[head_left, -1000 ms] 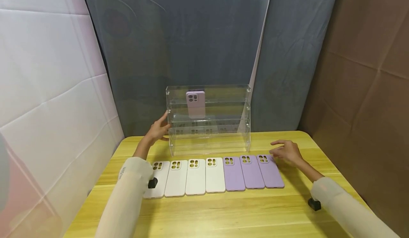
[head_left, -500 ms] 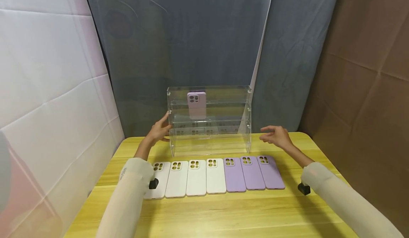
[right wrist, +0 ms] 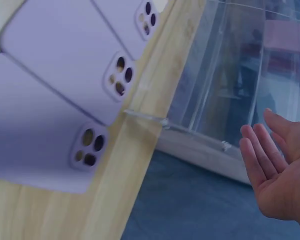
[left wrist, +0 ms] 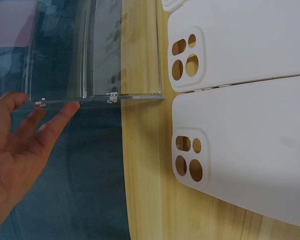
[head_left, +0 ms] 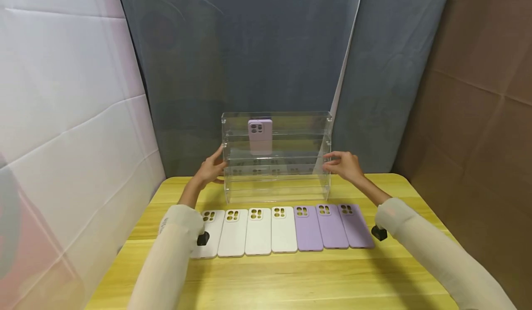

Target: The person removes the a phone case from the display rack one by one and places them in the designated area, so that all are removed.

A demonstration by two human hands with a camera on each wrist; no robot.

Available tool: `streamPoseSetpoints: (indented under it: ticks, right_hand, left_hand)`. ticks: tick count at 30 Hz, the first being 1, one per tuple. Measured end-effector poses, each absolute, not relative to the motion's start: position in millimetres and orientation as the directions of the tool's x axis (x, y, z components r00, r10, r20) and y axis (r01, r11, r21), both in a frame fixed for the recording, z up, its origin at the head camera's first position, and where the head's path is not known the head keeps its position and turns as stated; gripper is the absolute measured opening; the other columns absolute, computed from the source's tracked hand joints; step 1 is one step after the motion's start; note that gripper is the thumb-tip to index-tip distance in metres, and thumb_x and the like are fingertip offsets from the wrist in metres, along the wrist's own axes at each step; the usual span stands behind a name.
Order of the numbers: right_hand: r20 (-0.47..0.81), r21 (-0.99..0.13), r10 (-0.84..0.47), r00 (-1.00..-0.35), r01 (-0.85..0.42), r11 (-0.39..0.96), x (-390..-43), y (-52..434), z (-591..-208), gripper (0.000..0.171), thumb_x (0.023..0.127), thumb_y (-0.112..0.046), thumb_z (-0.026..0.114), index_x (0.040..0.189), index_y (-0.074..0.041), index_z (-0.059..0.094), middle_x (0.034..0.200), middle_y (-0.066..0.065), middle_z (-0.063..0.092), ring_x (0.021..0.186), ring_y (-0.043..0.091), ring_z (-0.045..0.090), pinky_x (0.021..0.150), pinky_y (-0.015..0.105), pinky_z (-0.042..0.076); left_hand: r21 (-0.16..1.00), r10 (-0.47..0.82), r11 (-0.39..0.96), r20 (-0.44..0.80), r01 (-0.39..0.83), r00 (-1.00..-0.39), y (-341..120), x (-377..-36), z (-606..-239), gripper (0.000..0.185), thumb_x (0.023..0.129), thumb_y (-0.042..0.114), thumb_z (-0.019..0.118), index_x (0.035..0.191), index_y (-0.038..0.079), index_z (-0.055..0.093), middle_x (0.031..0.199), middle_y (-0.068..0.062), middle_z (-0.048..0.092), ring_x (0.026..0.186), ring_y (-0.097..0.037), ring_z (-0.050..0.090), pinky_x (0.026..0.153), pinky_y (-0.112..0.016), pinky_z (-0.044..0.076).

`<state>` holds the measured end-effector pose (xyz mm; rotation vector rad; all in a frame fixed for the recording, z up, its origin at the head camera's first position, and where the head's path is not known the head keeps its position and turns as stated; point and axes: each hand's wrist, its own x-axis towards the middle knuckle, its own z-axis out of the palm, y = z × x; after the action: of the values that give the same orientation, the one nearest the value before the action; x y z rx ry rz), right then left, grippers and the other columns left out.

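A clear acrylic tiered display rack (head_left: 276, 192) stands at the back of the table. One purple phone case (head_left: 261, 136) leans upright on its upper tier. My left hand (head_left: 211, 169) touches the rack's left side panel; in the left wrist view its extended fingers (left wrist: 60, 122) meet the panel's edge. At the opposite side, my right hand (head_left: 344, 165) is level with the right panel, fingertips right at its edge and fingers extended. Before the rack lies a row of cases: several white phone cases (head_left: 257, 234) on the left, then purple phone cases (head_left: 308, 234) on the right.
The yellow wood-grain table (head_left: 266, 282) ends close behind the rack. A grey curtain (head_left: 266, 46) hangs behind, a white cloth (head_left: 75, 116) on the left and a brown cloth (head_left: 469, 116) on the right.
My right hand has moved left and away from me, from beside the rightmost purple case to the rack's right side. The left hand has stayed at the rack's left panel.
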<state>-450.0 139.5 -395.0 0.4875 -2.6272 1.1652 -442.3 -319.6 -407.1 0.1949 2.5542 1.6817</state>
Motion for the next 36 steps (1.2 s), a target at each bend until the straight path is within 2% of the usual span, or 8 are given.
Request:
streamPoseSetpoints:
  ticks: [3,5,9,11,14,26,32,36]
  right_hand:
    - [0.370,-0.661,-0.211,-0.905,-0.416,0.625,-453,132,-389,0.038,0.091,-0.012,0.082,0.126,-0.001,0.074,0.101,0.017,0.078,0.085,0.034,0.078,0.054,0.025,0.058]
    - [0.393,-0.648,-0.213,-0.894,-0.434,0.625,-456,127,-385,0.037,0.091,-0.013,0.083,0.125,-0.002,0.074,0.100,0.016,0.079,0.085,0.032,0.078,0.053,0.023,0.055]
    - [0.409,-0.644,-0.219,-0.886,-0.450,0.618,-459,118,-378,0.036,0.091,-0.015,0.083,0.125,-0.004,0.075,0.101,0.015,0.079,0.086,0.029,0.078,0.067,0.034,0.065]
    - [0.406,-0.647,-0.219,-0.887,-0.448,0.617,-460,114,-375,0.037,0.091,-0.016,0.084,0.125,-0.005,0.075,0.102,0.014,0.079,0.087,0.028,0.078,0.075,0.041,0.066]
    - [0.406,-0.656,-0.217,-0.888,-0.448,0.607,-460,108,-372,0.038,0.090,-0.015,0.084,0.125,-0.005,0.074,0.103,0.014,0.079,0.089,0.030,0.078,0.080,0.048,0.065]
    - [0.451,-0.675,-0.230,-0.862,-0.498,0.545,-470,74,-355,0.037,0.092,-0.014,0.082,0.126,-0.003,0.073,0.108,0.015,0.078,0.094,0.030,0.077,0.082,0.044,0.065]
    - [0.503,-0.641,-0.254,-0.826,-0.554,0.531,-475,52,-347,0.038,0.090,-0.012,0.083,0.124,0.001,0.073,0.106,0.017,0.078,0.091,0.032,0.077,0.076,0.043,0.066]
    - [0.506,-0.656,-0.225,-0.833,-0.541,0.527,-479,41,-343,0.038,0.088,-0.014,0.085,0.123,-0.001,0.075,0.106,0.014,0.078,0.093,0.031,0.078,0.078,0.042,0.066]
  left_hand:
    - [0.920,0.147,0.385,0.009,0.066,-0.989,-318,-442,-408,0.074,0.113,0.014,0.045,0.166,0.038,0.000,0.160,-0.033,0.033,0.135,-0.059,0.045,0.096,-0.063,0.057]
    - [0.921,0.146,0.382,0.017,0.072,-0.989,-317,-443,-408,0.074,0.112,0.014,0.045,0.166,0.038,0.001,0.160,-0.033,0.034,0.135,-0.059,0.045,0.096,-0.065,0.056]
    - [0.919,0.145,0.387,0.024,0.079,-0.989,-314,-444,-408,0.074,0.112,0.013,0.045,0.167,0.036,0.001,0.160,-0.033,0.034,0.134,-0.058,0.047,0.094,-0.063,0.057]
    - [0.919,0.151,0.387,0.020,0.078,-0.988,-312,-445,-409,0.073,0.113,0.013,0.044,0.167,0.035,0.000,0.160,-0.034,0.034,0.134,-0.058,0.047,0.093,-0.062,0.058]
    - [0.917,0.159,0.392,0.019,0.081,-0.987,-308,-444,-409,0.073,0.113,0.013,0.043,0.167,0.034,-0.001,0.159,-0.034,0.035,0.134,-0.057,0.047,0.092,-0.059,0.060]
    - [0.922,0.140,0.381,0.011,0.064,-0.990,-307,-439,-412,0.074,0.112,0.011,0.045,0.167,0.036,0.002,0.159,-0.033,0.036,0.132,-0.057,0.050,0.092,-0.061,0.059]
    - [0.920,0.135,0.386,0.011,0.063,-0.991,-307,-439,-415,0.074,0.112,0.013,0.046,0.167,0.037,0.002,0.160,-0.032,0.035,0.132,-0.056,0.050,0.093,-0.061,0.059]
    - [0.919,0.139,0.388,0.013,0.066,-0.990,-306,-438,-414,0.073,0.112,0.014,0.045,0.167,0.037,0.003,0.160,-0.031,0.036,0.133,-0.056,0.049,0.092,-0.059,0.060]
